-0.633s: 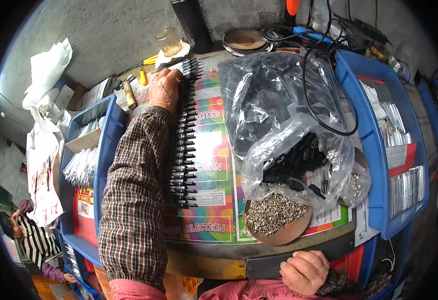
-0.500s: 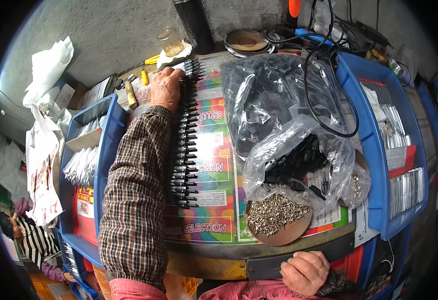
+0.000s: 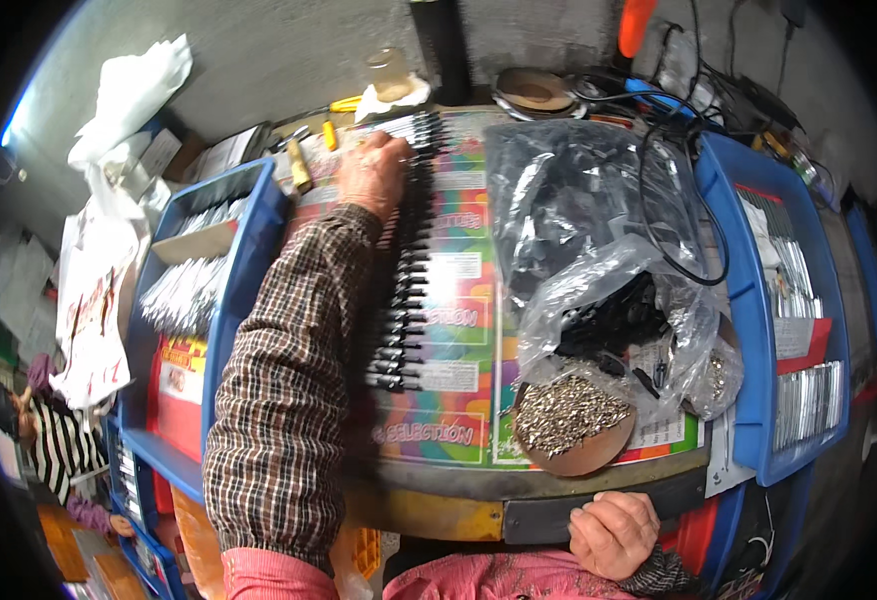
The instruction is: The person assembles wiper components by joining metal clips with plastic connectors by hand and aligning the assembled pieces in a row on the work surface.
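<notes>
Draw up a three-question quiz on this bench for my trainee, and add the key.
1. Fill in the blank with "near" or "far": the left hand is at the ____ end of the row of dark pieces.

2. True or false: the round dish of small metal pieces is on the person's side of the opened clear bag.

3. Where is the right hand?
A) At the near edge of the table
B) Inside a blue bin
C) On the black cable

Key: 1. far; 2. true; 3. A
</notes>
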Motion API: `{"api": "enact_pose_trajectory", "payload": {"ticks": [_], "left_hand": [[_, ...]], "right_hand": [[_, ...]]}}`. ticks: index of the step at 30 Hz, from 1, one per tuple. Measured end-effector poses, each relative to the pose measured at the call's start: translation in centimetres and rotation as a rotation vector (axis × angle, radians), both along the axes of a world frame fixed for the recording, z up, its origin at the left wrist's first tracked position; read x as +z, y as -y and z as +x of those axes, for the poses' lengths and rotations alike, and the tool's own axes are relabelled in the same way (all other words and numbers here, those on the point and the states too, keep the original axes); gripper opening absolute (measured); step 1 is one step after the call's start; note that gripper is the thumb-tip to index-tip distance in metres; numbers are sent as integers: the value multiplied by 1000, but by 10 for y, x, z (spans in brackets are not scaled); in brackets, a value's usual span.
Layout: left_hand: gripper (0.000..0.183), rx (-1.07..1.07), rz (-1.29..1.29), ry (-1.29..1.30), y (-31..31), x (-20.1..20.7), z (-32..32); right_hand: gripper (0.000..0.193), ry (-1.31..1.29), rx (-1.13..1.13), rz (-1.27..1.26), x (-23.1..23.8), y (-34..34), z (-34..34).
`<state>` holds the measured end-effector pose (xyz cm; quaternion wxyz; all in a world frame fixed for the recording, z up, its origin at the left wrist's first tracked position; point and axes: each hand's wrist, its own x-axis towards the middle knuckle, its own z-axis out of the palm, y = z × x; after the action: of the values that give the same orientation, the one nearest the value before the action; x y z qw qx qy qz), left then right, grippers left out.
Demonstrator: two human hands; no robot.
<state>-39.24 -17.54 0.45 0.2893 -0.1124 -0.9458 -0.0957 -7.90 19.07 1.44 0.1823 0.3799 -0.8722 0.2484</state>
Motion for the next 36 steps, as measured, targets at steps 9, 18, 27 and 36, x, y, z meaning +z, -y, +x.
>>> {"api": "enact_pose_trajectory", "payload": {"ticks": [9, 18, 27, 36], "left_hand": [[4, -126, -130, -1, -26, 35, 105], [6, 68, -132, 45, 13, 75, 206], [9, 427, -112, 100, 102, 76, 219], [18, 517, -142, 186, 131, 72, 173]], "right_hand": [[16, -115, -30, -40, -16, 1, -1], [13, -175, -76, -108, -20, 9, 0], [18, -205, -58, -129, -21, 12, -1], [15, -207, -111, -99, -27, 10, -2]]}}
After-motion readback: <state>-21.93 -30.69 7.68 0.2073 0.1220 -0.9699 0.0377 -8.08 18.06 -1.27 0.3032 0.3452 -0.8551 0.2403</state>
